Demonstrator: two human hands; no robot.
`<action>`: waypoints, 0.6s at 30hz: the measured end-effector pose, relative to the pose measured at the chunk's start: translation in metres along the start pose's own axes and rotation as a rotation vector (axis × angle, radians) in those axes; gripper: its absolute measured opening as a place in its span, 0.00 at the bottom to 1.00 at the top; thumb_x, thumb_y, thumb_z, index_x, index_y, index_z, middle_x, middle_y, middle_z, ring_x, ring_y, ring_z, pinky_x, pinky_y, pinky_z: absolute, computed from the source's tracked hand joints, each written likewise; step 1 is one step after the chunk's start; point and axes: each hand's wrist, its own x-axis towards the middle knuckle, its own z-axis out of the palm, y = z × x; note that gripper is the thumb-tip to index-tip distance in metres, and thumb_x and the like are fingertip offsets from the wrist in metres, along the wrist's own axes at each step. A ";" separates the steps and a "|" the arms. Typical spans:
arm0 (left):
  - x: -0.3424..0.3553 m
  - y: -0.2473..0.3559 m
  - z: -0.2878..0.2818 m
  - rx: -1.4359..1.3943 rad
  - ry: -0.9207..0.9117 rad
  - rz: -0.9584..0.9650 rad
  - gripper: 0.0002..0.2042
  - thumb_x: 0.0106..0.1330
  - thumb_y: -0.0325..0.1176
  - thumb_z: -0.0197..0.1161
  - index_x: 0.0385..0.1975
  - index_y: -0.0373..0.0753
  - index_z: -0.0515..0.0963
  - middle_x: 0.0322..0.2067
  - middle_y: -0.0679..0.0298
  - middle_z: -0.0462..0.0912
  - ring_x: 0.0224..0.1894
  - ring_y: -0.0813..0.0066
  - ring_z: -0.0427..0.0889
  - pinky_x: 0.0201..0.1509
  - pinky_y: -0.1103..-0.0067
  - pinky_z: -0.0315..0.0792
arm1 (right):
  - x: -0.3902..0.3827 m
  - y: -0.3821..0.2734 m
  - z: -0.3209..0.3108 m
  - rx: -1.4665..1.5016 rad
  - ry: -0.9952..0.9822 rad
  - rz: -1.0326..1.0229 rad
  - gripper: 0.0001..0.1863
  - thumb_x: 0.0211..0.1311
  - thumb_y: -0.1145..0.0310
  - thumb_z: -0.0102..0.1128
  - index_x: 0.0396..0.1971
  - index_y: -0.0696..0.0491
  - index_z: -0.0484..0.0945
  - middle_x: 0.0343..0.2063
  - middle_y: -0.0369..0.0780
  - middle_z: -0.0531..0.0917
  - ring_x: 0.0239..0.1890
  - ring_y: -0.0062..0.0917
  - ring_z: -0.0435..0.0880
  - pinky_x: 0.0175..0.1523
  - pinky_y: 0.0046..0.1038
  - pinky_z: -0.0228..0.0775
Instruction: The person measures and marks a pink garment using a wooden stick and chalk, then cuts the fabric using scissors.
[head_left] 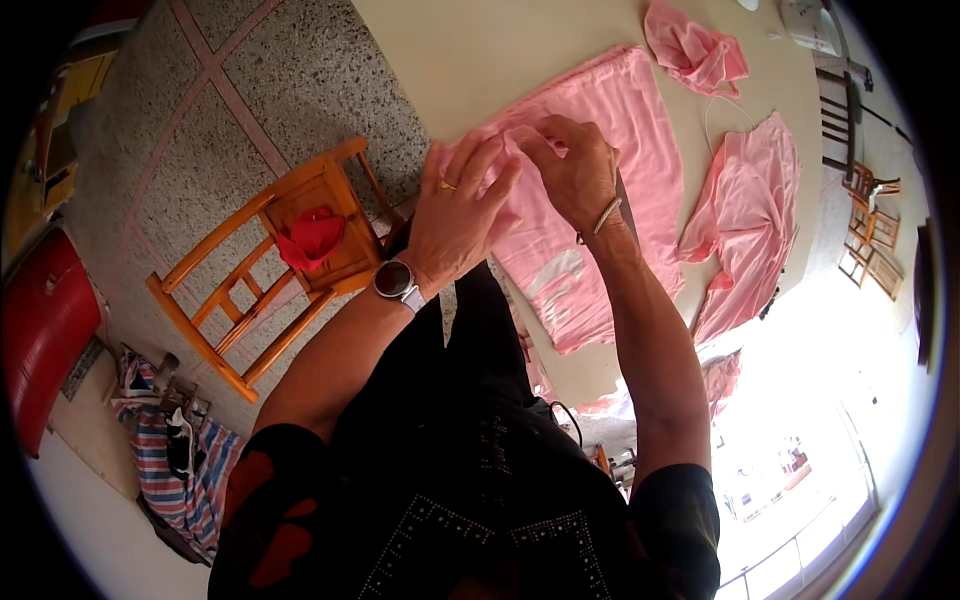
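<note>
A pink garment [620,130] with a gathered edge and a pale printed patch is spread over the near side of the table. My right hand [580,170] is closed in a pinch on a fold of its cloth near the gathered edge. Beside it, my left hand [455,215] lies over the left corner of the same cloth, fingers apart and slightly bent; its thumb is not clearly visible. A ring and a watch are on the left hand and wrist, a bracelet on the right wrist.
The pale table [440,50] also carries a crumpled pink cloth [695,50] and another pink garment [750,200]. Left of me, a wooden chair [265,250] holds a red cloth [312,240]. A striped bag [190,470] and a red seat [50,320] are further left.
</note>
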 end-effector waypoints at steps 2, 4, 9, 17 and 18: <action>-0.001 0.000 0.000 0.010 0.002 -0.001 0.31 0.56 0.42 0.72 0.60 0.43 0.72 0.67 0.56 0.62 0.73 0.57 0.57 0.71 0.46 0.50 | 0.002 0.001 0.003 -0.012 0.006 0.016 0.16 0.60 0.61 0.67 0.43 0.55 0.86 0.35 0.47 0.86 0.43 0.35 0.85 0.51 0.34 0.76; -0.002 -0.002 -0.001 0.009 0.002 -0.001 0.31 0.56 0.43 0.73 0.60 0.44 0.72 0.67 0.57 0.62 0.73 0.57 0.57 0.71 0.45 0.50 | 0.006 0.005 0.007 0.054 0.023 -0.012 0.16 0.59 0.59 0.67 0.41 0.55 0.87 0.35 0.45 0.87 0.42 0.33 0.86 0.51 0.33 0.75; -0.005 -0.005 0.000 0.010 0.010 0.000 0.31 0.55 0.44 0.73 0.60 0.44 0.72 0.68 0.57 0.61 0.73 0.57 0.56 0.69 0.42 0.50 | 0.006 0.004 0.018 0.073 0.073 0.067 0.14 0.59 0.55 0.66 0.37 0.50 0.88 0.34 0.38 0.87 0.44 0.30 0.81 0.56 0.36 0.63; -0.003 -0.005 -0.006 -0.025 -0.005 0.034 0.35 0.58 0.41 0.72 0.66 0.45 0.66 0.69 0.56 0.60 0.73 0.53 0.57 0.68 0.40 0.47 | 0.016 0.016 0.013 0.391 0.111 0.091 0.12 0.61 0.58 0.65 0.37 0.50 0.88 0.30 0.34 0.87 0.34 0.23 0.80 0.47 0.27 0.68; -0.004 -0.006 -0.007 -0.020 -0.005 0.039 0.35 0.58 0.41 0.72 0.66 0.45 0.66 0.69 0.56 0.60 0.73 0.53 0.57 0.68 0.40 0.47 | 0.015 0.012 0.004 0.529 0.119 0.126 0.12 0.62 0.62 0.65 0.37 0.54 0.88 0.29 0.33 0.86 0.32 0.21 0.80 0.42 0.24 0.69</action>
